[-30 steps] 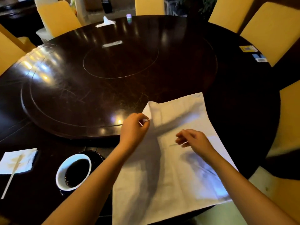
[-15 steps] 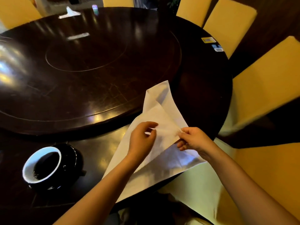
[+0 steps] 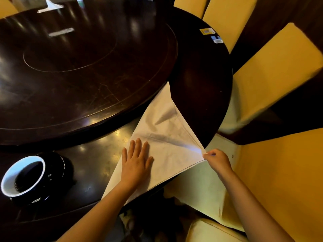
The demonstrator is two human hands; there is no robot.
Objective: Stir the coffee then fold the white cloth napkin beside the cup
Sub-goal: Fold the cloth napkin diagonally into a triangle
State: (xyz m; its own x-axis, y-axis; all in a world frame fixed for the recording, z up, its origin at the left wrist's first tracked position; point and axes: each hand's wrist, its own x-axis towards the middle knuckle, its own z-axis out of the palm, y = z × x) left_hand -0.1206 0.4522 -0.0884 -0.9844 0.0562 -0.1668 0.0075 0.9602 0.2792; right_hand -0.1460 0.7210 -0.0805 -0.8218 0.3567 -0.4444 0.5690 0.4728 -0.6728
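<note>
At lower centre, the left hand [image 3: 137, 162] presses flat on the creased triangular white napkin [image 3: 166, 130]; the right hand [image 3: 216, 160] pinches its corner.

Glossy, scratched dark wood table [image 3: 97, 95] — matt white cloth napkin [image 3: 166, 137], glazed ceramic cup [image 3: 22, 175].

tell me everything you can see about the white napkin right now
The white cloth napkin is plain, smooth fabric folded into a triangle, its far tip pointing away across the dark table. It lies flat near the table's edge, right of the coffee cup and apart from it. The left hand presses flat on it; the right hand pinches its right corner at the table's edge.
</note>
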